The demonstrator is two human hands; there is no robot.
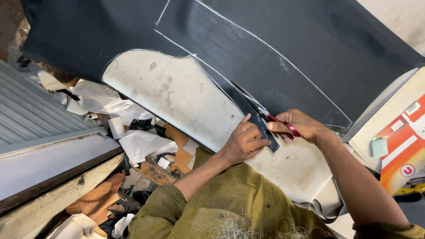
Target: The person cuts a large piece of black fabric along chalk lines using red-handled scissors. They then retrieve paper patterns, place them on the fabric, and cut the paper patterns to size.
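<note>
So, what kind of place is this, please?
Probably a small tailoring or upholstery workshop. A large black sheet bears chalk lines, the right hand cuts it with red-handled scissors, and offcuts litter the floor.

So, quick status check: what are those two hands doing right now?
Right hand gripping red-handled scissors, blades in the black fabric. Left hand pressing the fabric strip flat. Nothing blocking the chalk line.
</note>
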